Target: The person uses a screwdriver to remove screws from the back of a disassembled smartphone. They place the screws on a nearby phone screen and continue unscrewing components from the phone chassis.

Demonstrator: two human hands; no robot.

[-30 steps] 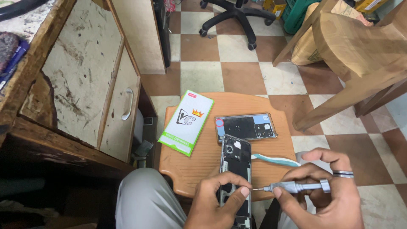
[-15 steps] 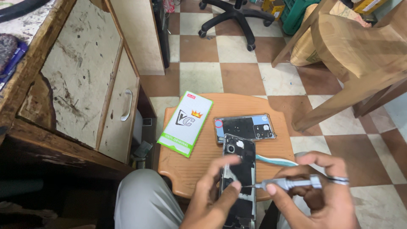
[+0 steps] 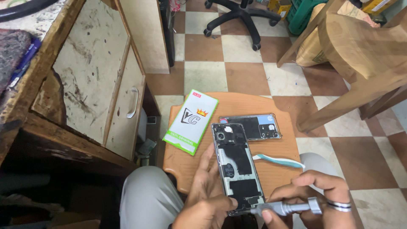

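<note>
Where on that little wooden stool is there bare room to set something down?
Bare wood shows on the stool along its far edge, above the phone back cover, and right of the toothbrush. The near side is crowded: opened phone, left hand, white-green box.

Opened phone (image 3: 236,167) on stool (image 3: 271,169); box (image 3: 191,121) left, back cover (image 3: 251,126) behind, toothbrush (image 3: 277,161) right.

Metal screwdriver (image 3: 282,208); smooth wood stool (image 3: 237,106); glossy card box (image 3: 191,121).
</note>
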